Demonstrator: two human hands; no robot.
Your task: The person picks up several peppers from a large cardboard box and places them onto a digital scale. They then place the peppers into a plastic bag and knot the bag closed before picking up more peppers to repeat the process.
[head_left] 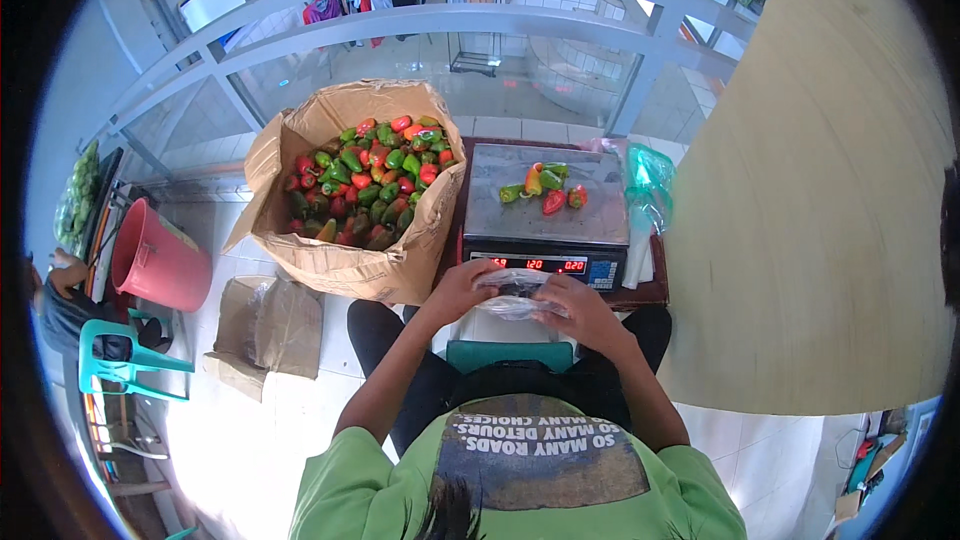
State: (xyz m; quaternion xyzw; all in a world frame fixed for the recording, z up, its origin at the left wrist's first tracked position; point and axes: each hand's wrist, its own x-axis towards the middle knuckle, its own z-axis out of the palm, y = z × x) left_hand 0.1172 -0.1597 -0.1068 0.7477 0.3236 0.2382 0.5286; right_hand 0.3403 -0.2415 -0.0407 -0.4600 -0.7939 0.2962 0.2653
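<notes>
A clear plastic bag point(513, 306) is stretched between my two hands, just in front of the scale's lit display. My left hand point(460, 290) pinches one side of its mouth, and my right hand point(577, 308) grips the other side. Several red, green and orange peppers point(540, 186) lie on the metal pan of the digital scale point(500, 222). Left of the scale stands a large open cardboard box point(340, 265) filled with red and green peppers point(375, 175). Whether anything lies inside the bag is hard to make out.
Right of the scale lie green and clear plastic bags point(651, 180). A curved wooden panel point(810, 210) rises on the right, and a metal railing point(440, 30) crosses behind. On the left are a red bucket point(165, 258), a green plastic chair point(125, 365) and a flattened carton point(265, 332).
</notes>
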